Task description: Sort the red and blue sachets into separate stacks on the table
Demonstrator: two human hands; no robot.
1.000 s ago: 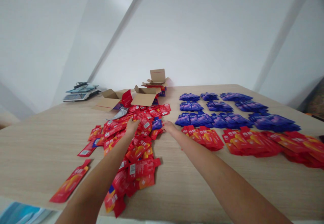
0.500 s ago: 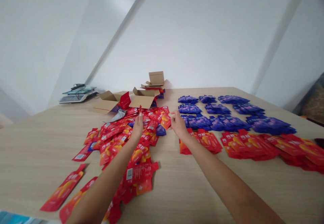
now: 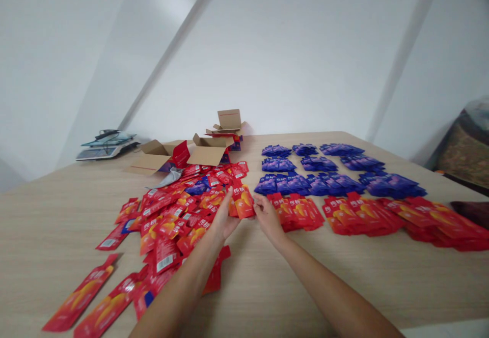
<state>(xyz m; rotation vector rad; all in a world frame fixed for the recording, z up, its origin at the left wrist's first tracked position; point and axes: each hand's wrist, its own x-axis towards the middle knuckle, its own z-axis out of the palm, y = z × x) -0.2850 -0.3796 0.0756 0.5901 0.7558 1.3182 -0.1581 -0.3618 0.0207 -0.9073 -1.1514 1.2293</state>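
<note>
Upright between my hands is a red pouch with orange fruit printed on it (image 3: 243, 201). My left hand (image 3: 224, 220) grips its left side, palm up, with what looks like a second red pouch behind it. The fingertips of my right hand (image 3: 266, 217) are closed on its lower right edge. A loose heap of red pouches (image 3: 166, 226), with a few blue ones among them, lies left of and beneath my left hand. Just right of my right hand, a fanned stack of red pouches (image 3: 301, 210) lies on the table.
More red stacks (image 3: 361, 216) run to the right, with rows of blue pouch stacks (image 3: 296, 182) behind. Open cardboard boxes (image 3: 208, 155) stand at the back, a scale (image 3: 107, 147) at the far left. Two single red pouches (image 3: 82, 292) lie at the front left of the wooden table (image 3: 267, 287).
My hands have come nearer and closer together. The red pouch, held out at the right hand before, is now upright between both hands. The view has shifted slightly right.
</note>
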